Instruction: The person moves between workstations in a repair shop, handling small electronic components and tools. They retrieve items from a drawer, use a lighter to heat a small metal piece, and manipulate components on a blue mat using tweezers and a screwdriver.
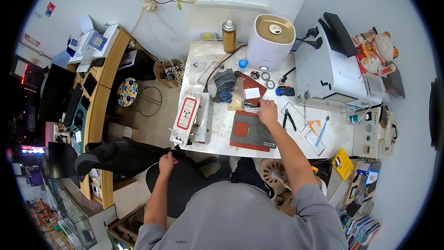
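Note:
My right hand reaches over the white table to the far edge of a dark grey mat. Its fingers are bent together beside a small clear strip; what lies under the fingertips is hidden. On the mat rests a reddish-brown square pad, and a similar red-brown sheet shows beneath the mat. A white card lies just beyond my hand on another red-brown sheet. Away from the table, my left hand hangs above a black chair, fingers curled, with nothing visible in it.
Left of the mat stands a device with a red-framed plate. Grey gloves, a spray can and a white humidifier-like canister stand farther back. Black nippers and a large white machine are to the right. A black chair is at lower left.

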Tool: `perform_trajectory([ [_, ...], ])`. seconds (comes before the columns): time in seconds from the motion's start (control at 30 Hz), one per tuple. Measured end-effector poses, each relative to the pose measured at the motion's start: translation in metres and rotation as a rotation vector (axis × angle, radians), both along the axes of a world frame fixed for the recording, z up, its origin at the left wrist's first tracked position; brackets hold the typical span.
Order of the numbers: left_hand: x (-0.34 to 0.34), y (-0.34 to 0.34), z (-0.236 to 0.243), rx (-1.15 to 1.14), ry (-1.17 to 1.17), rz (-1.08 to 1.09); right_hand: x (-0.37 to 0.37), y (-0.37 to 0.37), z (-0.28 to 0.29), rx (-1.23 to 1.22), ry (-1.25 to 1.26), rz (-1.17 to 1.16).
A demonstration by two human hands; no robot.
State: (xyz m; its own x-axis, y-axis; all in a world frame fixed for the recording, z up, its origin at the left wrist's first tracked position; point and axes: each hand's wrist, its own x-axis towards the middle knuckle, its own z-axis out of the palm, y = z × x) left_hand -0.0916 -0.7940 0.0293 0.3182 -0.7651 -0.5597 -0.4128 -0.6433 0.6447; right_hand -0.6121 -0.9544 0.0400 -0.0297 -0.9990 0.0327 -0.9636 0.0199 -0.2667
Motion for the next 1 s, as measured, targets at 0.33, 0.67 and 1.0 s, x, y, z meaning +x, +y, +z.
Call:
perform_trajectory([
  [0.33,-0.259,-0.02,0.106,-0.157,0.844,-0.137,0.069,0.088,0.086,0.482,-1.14,0.411],
  [0.67,-0.193,-0.001,0.123,-0.168,0.469,0.007,0.074,-0.034,0.009,0.217,-0.369,-0.281],
  [1.0,-0.254,-0.01,0.073,-0.063,0.434,0.046,0.056,-0.041,0.026,0.229,-0.897,-0.312],
])
